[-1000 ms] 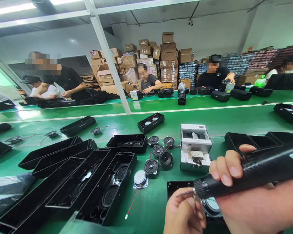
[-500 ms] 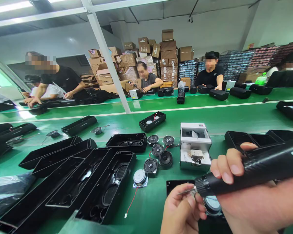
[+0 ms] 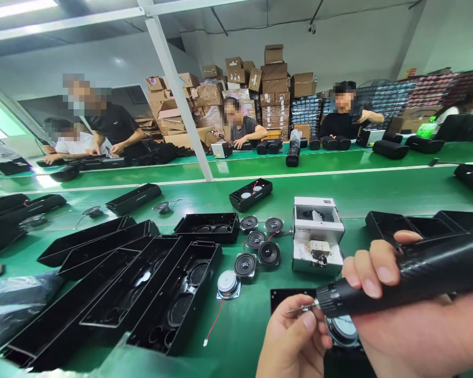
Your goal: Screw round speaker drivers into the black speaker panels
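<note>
Beyond both hands, a co-worker's hand (image 3: 366,116) has risen. Right hand (image 3: 402,328) wraps the driver (image 3: 429,273); left hand (image 3: 294,336) curls around its bit (image 3: 299,309), hold unclear: a slip could prick fingers.

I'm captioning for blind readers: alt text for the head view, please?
A right hand holds a black power screwdriver, the left hand at its bit. The green bench bears loose speakers, black cases and a white machine; people work beyond.

This is a factory — green benchtop (image 3: 246,331), loose speakers (image 3: 268,253), power screwdriver (image 3: 429,270), piled cartons (image 3: 275,73), co-workers (image 3: 246,129) opposite.
</note>
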Demonstrator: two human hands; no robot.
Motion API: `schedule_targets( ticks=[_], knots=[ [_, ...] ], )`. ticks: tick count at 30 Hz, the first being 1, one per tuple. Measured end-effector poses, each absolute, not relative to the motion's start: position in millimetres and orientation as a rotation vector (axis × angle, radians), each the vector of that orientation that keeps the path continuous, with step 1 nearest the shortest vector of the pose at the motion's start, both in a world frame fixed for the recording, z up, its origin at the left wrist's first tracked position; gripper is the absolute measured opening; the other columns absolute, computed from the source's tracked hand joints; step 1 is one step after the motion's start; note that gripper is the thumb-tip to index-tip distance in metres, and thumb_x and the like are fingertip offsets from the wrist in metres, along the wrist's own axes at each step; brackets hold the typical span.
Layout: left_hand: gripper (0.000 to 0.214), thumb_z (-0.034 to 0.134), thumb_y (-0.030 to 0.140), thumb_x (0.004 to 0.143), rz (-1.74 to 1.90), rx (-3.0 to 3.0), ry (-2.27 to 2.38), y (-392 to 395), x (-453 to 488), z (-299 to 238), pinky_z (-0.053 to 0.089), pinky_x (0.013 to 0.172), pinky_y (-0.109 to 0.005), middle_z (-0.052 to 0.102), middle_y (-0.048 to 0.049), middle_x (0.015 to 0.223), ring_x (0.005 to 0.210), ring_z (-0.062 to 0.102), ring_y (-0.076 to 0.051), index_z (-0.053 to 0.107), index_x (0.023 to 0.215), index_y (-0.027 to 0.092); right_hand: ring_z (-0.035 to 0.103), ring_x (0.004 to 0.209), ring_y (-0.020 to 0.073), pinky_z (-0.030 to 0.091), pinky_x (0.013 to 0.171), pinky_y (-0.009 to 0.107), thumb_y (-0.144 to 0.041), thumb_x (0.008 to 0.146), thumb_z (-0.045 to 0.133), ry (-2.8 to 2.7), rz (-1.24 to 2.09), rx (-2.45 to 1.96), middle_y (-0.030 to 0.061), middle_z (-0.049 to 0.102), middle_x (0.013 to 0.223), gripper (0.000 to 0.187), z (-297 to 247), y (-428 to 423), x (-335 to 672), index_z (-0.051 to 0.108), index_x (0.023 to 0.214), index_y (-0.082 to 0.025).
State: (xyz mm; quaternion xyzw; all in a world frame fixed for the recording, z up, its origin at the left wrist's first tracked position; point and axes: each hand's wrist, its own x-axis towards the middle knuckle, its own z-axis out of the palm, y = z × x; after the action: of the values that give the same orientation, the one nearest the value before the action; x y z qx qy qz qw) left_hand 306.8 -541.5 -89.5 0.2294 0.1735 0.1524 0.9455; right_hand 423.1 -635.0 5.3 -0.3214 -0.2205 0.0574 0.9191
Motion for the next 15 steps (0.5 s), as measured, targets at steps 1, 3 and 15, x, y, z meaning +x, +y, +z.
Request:
schedule_targets(
  ticks=[1,3,15],
  knots=[
    [0.045,0.108,0.028,0.068,0.304,0.457,0.355,-542.5,306.2,-90.0,0.061,0.067,-0.023,0.079,-0.0044,0.083,0.07,0.074,-0.014,0.083,0.103,0.016,0.054,0.05,0.0154,0.053,0.053,0.029,-0.092,0.086,0.068,-0.451,0.118,-0.656,-0.0028,0.059,0.06,0.068,5.9,-635.5,422.8,0.077,0.101,-0.027],
    [0.047,0.108,0.029,0.069,0.296,0.441,0.356,-544.3,305.3,-91.3,0.061,0.067,-0.023,0.08,-0.0049,0.085,0.07,0.074,-0.013,0.084,0.106,0.017,0.055,0.051,0.0153,0.053,0.053,0.029,-0.092,0.085,0.069,-0.444,0.122,-0.653,-0.0028,0.059,0.062,0.067,6.7,-635.3,422.4,0.077,0.102,-0.027],
    [0.037,0.104,0.028,0.073,0.348,0.401,0.342,-547.4,305.6,-100.4,0.056,0.059,-0.022,0.076,-0.0041,0.074,0.062,0.07,-0.013,0.086,0.103,0.016,0.052,0.048,0.0146,0.049,0.05,0.027,-0.088,0.083,0.075,-0.395,0.086,-0.656,-0.0032,0.058,0.059,0.064,10.7,-628.9,417.8,0.077,0.097,-0.026]
  ],
)
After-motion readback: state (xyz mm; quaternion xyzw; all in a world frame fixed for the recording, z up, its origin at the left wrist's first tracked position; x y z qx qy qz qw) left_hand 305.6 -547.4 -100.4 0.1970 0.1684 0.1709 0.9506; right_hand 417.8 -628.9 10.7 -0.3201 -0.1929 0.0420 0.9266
